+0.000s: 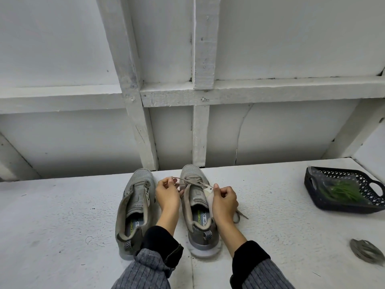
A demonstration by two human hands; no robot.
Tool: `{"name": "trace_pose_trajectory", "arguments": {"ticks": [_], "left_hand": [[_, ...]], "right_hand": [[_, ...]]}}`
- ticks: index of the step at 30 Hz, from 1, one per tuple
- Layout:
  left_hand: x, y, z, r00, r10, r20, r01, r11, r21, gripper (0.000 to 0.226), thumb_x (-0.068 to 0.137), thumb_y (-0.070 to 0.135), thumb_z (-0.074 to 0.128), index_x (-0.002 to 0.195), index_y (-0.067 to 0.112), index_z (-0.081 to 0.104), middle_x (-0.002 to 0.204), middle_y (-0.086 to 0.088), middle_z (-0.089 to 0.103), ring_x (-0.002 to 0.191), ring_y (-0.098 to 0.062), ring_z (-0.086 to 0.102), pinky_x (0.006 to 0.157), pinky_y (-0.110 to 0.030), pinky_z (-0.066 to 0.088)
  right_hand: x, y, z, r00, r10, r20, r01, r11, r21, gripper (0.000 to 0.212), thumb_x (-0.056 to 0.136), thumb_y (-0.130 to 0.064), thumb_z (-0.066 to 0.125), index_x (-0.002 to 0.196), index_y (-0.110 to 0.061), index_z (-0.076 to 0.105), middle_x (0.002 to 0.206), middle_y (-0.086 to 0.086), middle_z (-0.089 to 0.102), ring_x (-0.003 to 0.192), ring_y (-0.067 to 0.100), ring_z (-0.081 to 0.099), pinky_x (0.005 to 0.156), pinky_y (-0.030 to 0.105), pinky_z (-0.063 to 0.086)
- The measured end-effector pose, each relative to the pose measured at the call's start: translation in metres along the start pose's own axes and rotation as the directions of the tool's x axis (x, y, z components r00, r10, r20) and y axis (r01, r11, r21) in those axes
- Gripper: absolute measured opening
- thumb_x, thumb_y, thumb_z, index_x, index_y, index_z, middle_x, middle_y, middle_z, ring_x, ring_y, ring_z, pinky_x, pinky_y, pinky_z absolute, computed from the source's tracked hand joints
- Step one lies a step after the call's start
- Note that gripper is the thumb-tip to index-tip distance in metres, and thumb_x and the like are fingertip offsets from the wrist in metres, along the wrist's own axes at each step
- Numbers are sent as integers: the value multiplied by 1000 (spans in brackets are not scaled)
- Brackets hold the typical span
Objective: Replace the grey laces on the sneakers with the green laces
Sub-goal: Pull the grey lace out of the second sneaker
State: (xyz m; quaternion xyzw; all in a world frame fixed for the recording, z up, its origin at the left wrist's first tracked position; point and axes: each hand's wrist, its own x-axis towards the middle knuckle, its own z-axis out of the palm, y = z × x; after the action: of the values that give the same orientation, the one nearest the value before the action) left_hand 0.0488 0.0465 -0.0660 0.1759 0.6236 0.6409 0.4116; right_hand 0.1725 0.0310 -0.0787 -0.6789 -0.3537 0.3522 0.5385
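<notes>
Head view. Right sneaker (198,207): tongue partly hidden by both hands. Left hand (167,193) and right hand (225,200) each pinch its grey lace (192,181). Left sneaker (135,207) sits just beside, unlaced. Green laces (341,191), blurred, lie in a perforated black basket (312,191) well right; a loose grey lace coil (366,250) lies near the frame's edge.

Grey sneakers (166,207) – grey laces (192,182); green laces (341,191) in black lattice-patterned basket (312,184).

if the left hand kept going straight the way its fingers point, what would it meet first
Probably the grey lace it already pinches, then the right grey mesh sneaker beneath it. The left hand points up and right toward that shoe's tongue; depth is unclear.
</notes>
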Motion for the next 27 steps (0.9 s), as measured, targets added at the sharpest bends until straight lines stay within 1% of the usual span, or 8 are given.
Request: {"name": "trace_pose_trajectory", "arguments": {"ticks": [2,5,9,14,17,21,23,27], "left_hand": [[-3,0,-3,956,286,64,-290,893,344,18,98,8,47,110,13,60,110,-3,64,101,-19,61,87,-32,50],[-6,7,0,732,553,399,-673,495,549,26,96,14,52,119,16,65,129,3,58,123,-18,45,104,-32,36],[-8,8,13,640,294,710,-756,79,649,23,99,27,48,114,27,66,120,10,63,127,-15,44,115,-50,17],[-8,-2,18,682,201,703,-711,-45,702,25,100,35,45,115,22,60,121,2,62,124,-24,45,113,-53,16],[-3,-9,15,666,261,699,-725,7,689,24,99,35,47,105,21,66,110,-3,65,113,-28,47,101,-38,33],[2,-12,11,653,338,678,-754,371,542,18,94,19,58,82,21,70,84,5,69,91,-20,59,85,-34,42],[-3,-7,10,724,300,621,-647,607,461,24,94,12,59,74,22,67,75,14,67,80,0,61,82,-22,44],[-6,-3,8,862,260,435,-389,889,241,22,99,18,52,80,18,61,85,10,72,84,-1,66,80,-20,49]], "right_hand": [[0,0,0,1000,0,-3,0,1000,7,26,93,-22,62,77,-3,55,66,-2,56,63,12,51,51,4,35],[-1,0,-1,1000,-2,-9,2,1000,1,26,93,-22,61,76,-3,54,66,-2,55,62,7,49,51,4,35],[-1,-1,0,1000,-8,-7,7,1000,-8,27,93,-22,61,76,-2,54,65,-1,55,61,11,50,51,5,35],[0,0,-1,1000,-2,-7,2,1000,-27,27,94,-23,61,79,0,56,66,-2,56,62,6,50,52,5,35],[0,0,-1,1000,-8,-3,7,999,-37,27,94,-23,61,81,1,57,66,-2,55,61,4,49,52,5,35],[0,0,-1,1000,-14,-5,13,999,-44,27,94,-22,60,80,0,56,65,-3,54,61,5,48,52,7,34],[0,1,0,1000,-11,-1,11,999,-46,27,94,-23,60,79,-1,56,65,-2,54,61,9,49,51,16,31],[0,2,0,1000,-9,-4,9,999,-42,28,94,-25,60,76,-4,53,64,-1,54,60,10,48,50,19,29]]}}
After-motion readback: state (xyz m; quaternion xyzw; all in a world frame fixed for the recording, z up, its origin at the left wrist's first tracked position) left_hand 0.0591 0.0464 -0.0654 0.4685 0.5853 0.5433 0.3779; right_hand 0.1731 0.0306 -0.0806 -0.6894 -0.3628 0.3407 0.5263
